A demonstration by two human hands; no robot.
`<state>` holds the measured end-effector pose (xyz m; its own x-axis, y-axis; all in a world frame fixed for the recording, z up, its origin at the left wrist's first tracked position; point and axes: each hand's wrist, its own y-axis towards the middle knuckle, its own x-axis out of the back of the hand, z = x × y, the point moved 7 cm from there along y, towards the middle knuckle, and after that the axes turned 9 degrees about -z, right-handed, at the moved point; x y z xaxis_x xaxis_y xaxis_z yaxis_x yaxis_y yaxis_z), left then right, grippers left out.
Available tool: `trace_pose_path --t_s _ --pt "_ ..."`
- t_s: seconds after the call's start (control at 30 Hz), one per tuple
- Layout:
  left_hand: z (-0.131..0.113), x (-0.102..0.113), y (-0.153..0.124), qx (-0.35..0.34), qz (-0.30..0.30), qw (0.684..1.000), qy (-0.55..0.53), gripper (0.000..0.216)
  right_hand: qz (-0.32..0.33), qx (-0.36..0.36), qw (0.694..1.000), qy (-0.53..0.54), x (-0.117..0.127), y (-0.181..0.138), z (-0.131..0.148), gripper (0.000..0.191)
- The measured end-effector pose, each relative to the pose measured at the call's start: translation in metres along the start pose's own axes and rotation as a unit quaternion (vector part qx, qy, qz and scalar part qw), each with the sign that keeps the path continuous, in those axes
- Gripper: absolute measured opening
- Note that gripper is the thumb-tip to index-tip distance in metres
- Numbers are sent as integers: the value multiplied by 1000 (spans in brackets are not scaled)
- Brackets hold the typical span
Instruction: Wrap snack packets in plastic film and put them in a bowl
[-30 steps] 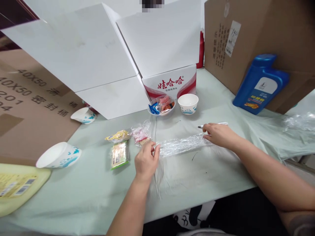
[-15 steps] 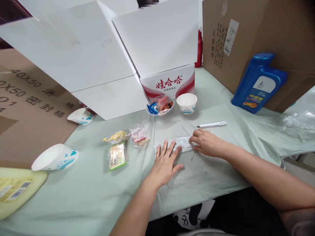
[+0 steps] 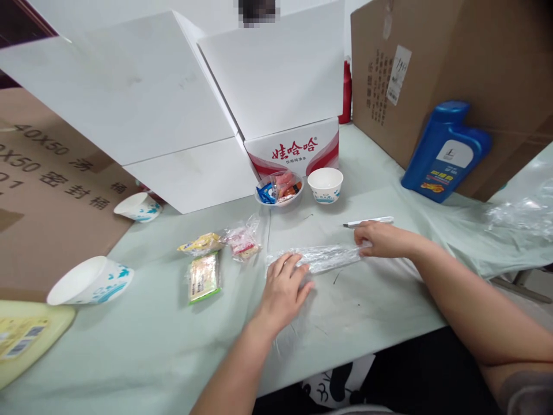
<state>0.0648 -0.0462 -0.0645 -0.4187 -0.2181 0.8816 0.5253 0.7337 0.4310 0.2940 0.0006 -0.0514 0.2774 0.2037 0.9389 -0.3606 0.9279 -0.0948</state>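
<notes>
A folded clear plastic bag (image 3: 326, 257) lies as a long, wrinkled strip on the cloth-covered table. My left hand (image 3: 286, 288) rests palm down over its left end, fingers stretched out and slightly apart. At the strip's right end, my right hand (image 3: 380, 239) has its fingers closed on the plastic edge; the fingertips are partly hidden. Just behind that hand lies a white pen (image 3: 367, 221). To the left are a green-edged snack packet (image 3: 204, 278), a yellow snack packet (image 3: 201, 244) and a pink-and-clear snack packet (image 3: 242, 241).
Behind the bag stand a plastic bowl of snacks (image 3: 279, 190) and a paper bowl (image 3: 325, 185). Two more paper bowls lie tilted at left, one nearer (image 3: 93, 281). White boxes (image 3: 276, 75), a brown carton (image 3: 415, 115) and a blue bottle (image 3: 447, 153) bound the far side.
My right hand has moved right, drawing its end of the plastic bag out longer and flatter. My left hand stays over the left end, its fingers slightly more drawn together.
</notes>
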Motion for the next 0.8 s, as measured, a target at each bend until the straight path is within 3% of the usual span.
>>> trace_pose_path --t_s 0.1,0.13,0.3,0.4,0.47,0.6,0.7,0.8 --pt "-9 0 -1 2 -12 1000 -13 36 -1 59 998 33 3 -7 13 61" --pt "-10 -2 -1 6 -2 1000 -11 39 6 77 997 29 3 -8 15 66" --pt "-8 -12 -3 41 36 998 14 38 6 115 993 -28 1 -8 21 13" --pt "-6 -10 -2 47 34 998 2 38 -54 142 988 12 19 -20 36 15" --pt "-13 -9 -1 13 52 998 -34 38 -65 183 977 91 34 -35 53 16" --pt "-46 -10 -6 -129 148 965 -175 30 36 245 928 279 43 -55 80 14" --pt "-65 -9 -11 -184 183 930 -259 25 60 200 920 331 29 -39 76 18" --pt "-70 -11 -14 -196 187 921 -281 27 24 80 968 236 -1 -7 56 17"
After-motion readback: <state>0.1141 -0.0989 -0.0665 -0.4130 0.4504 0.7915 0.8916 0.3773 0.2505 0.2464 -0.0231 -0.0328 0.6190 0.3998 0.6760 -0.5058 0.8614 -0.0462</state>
